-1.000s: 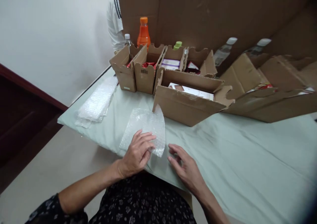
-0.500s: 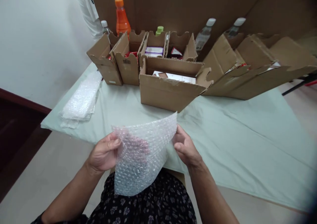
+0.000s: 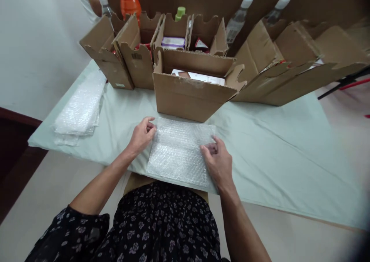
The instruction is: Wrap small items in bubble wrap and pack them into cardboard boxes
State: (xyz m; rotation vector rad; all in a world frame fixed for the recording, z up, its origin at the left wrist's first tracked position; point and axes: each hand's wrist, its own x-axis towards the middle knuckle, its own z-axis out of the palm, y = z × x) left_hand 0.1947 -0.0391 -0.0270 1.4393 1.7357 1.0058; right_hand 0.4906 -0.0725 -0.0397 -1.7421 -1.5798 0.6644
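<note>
A sheet of bubble wrap (image 3: 179, 154) lies nearly flat on the pale green tablecloth, close to the table's front edge. My left hand (image 3: 142, 135) is at its upper left edge, with thumb and curled fingers closed on the border. On the right side, my right hand (image 3: 219, 159) grips the opposite edge, its thumb over the wrap. Just behind the sheet stands an open cardboard box (image 3: 187, 98) with a white packet (image 3: 199, 77) inside.
More bubble wrap sheets (image 3: 81, 103) are stacked at the left. Several open cardboard bins (image 3: 124, 61) line the back, with an orange bottle (image 3: 129, 1) and clear bottles (image 3: 235, 24) behind them. Tablecloth (image 3: 277, 158) stretches to the right. Part of another person (image 3: 88, 1) shows at upper left.
The bubble wrap went from being held up, bent, over my lap to lying on the table. Both hands moved forward with it, and the view tilted down slightly.
</note>
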